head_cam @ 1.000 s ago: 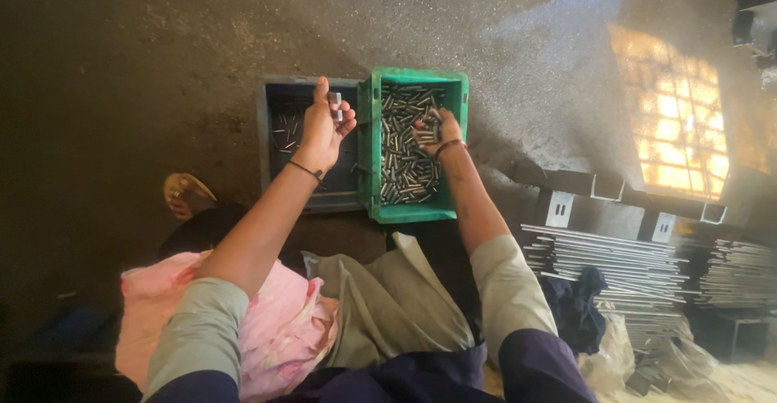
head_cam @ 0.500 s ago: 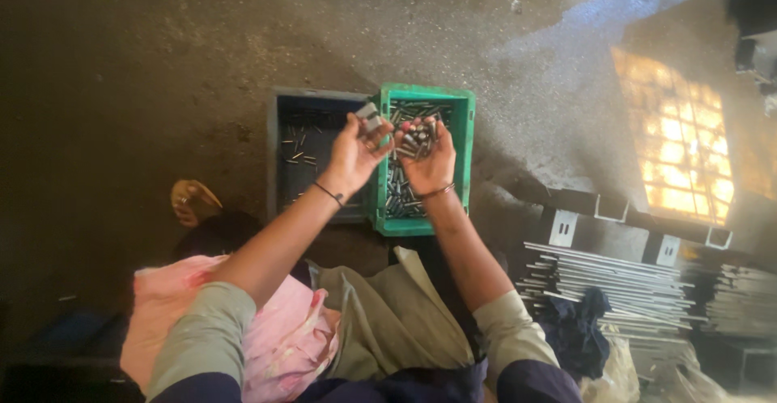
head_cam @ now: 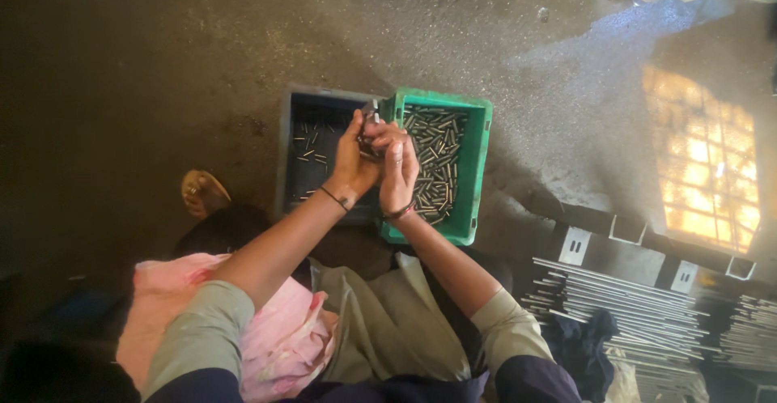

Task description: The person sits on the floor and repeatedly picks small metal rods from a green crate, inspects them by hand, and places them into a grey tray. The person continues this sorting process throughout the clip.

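Green crate (head_cam: 477, 168) beside grey crate (head_cam: 293, 128)

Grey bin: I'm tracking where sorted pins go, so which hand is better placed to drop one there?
Probably left: the left hand hangs over the grey bin; the right hand sits toward the green bin.

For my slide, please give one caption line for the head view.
Left hand and right hand meet, holding a small metal piece above a dark crate and a green crate of metal pins.
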